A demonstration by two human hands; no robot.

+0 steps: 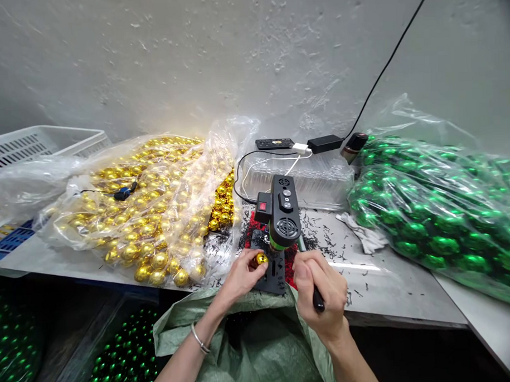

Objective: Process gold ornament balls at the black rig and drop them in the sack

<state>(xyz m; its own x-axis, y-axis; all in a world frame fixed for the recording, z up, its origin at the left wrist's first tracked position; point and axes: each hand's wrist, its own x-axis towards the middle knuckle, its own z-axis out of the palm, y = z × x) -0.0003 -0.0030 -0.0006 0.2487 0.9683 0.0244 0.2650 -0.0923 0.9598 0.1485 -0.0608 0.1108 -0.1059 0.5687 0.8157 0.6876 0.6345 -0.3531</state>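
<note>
Between the fingers of my left hand is a shiny gold ball, held at the base of a black bench press. My right hand is wrapped round the black-tipped lever handle on the press's right side. The press has a red switch and round vents on top, and its head stands just above and beside the ball. Black shavings and a red patch lie around its base plate. Whether the head touches the ball I cannot tell.
Clear bags of gold balls lie left, and a bag of green balls right. Behind the press are a clear plastic box and a black adapter. A green woven sack hangs open at the table's front edge.
</note>
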